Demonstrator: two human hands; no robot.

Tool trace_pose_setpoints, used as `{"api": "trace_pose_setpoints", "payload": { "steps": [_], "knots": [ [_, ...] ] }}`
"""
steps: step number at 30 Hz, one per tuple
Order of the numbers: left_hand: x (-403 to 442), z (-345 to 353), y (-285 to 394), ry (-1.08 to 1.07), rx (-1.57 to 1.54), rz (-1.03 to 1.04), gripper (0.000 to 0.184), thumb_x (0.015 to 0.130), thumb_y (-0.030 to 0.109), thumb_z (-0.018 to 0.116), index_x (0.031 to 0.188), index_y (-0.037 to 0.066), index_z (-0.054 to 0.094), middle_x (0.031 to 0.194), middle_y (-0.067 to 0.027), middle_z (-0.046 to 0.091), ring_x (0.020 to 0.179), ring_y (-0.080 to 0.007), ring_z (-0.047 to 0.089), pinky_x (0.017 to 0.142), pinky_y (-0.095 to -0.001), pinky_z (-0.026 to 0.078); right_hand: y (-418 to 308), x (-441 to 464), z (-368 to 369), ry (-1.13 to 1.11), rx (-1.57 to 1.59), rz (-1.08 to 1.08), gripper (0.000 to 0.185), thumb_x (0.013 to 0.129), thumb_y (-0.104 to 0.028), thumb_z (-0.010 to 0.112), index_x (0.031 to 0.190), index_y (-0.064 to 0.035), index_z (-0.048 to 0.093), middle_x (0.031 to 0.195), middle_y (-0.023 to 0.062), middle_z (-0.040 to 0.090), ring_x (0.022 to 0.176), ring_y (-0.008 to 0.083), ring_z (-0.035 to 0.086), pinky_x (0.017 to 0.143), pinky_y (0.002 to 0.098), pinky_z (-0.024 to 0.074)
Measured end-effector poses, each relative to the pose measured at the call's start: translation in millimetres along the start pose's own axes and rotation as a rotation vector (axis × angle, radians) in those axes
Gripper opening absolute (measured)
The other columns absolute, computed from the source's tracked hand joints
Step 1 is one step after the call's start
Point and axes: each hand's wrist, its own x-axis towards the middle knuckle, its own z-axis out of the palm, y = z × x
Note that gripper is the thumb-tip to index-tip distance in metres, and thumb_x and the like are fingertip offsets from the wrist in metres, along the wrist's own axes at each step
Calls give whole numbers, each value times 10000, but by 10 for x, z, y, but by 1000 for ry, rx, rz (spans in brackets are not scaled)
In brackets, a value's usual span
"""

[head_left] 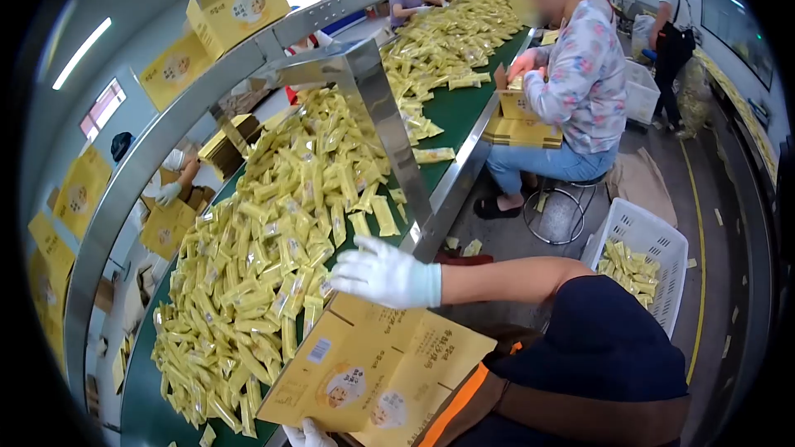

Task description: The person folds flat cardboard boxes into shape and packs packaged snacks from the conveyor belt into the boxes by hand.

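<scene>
My right hand (385, 273), in a white glove, reaches over the heap of yellow wrapped packets (273, 240), its fingers spread and nothing seen in them. Just below it, a yellow printed cardboard carton (364, 372) lies partly unfolded against my lap, with a barcode and round cartoon prints showing. At the bottom edge of the view, my left hand (308, 434), also gloved, grips the carton's lower side; most of this hand is cut off. The packets cover the green conveyor belt (451, 120) beside the carton.
A metal frame post (393, 132) rises from the belt's edge. To the right, a white crate (675, 261) holds loose packets. A seated co-worker (580, 74) handles a carton farther along. Folded cartons (240, 4) sit on the overhead rail, and other people stand beyond.
</scene>
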Motion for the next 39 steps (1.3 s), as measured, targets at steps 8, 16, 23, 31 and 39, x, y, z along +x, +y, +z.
{"api": "trace_pose_setpoints", "payload": {
  "steps": [8,16,23,31,39],
  "knots": [
    [155,11,-143,-33,3,15,616,944,259,593,1441,-35,379,1393,-192,494,1215,-288,506,1033,-389,417,78,78,-30,-25,329,133,218,873,-261,657,1019,-99,661,878,92,612,868,236,607,826,374,470],
    [321,210,5,-113,-320,60,781,995,588,369,1480,-21,305,1529,-201,327,1341,-299,405,1093,-449,348,-56,594,423,-575,1472,-336,341,907,-330,575,860,-4,660,703,178,635,659,271,597,614,387,451],
    [447,353,1222,-1430,375,210,693,971,496,494,1369,-70,475,1214,-193,630,1067,-298,621,959,-397,450,-573,150,-283,-957,987,-467,323,858,-330,588,861,-18,669,943,216,686,857,370,652,729,500,496],
    [215,226,958,-1331,248,-243,636,981,390,515,1429,-51,426,1445,-178,481,1358,-351,419,1121,-392,296,-432,146,-402,-59,426,-62,615,658,-347,764,1161,-67,551,938,57,575,883,244,590,768,379,467],
    [-17,154,853,-1351,229,-119,659,970,415,519,1421,-56,427,1403,-209,505,1310,-328,464,1097,-391,334,-581,-56,-517,-207,585,-270,200,779,-280,648,810,-92,586,761,74,594,713,276,598,615,397,478]
  ]
}}
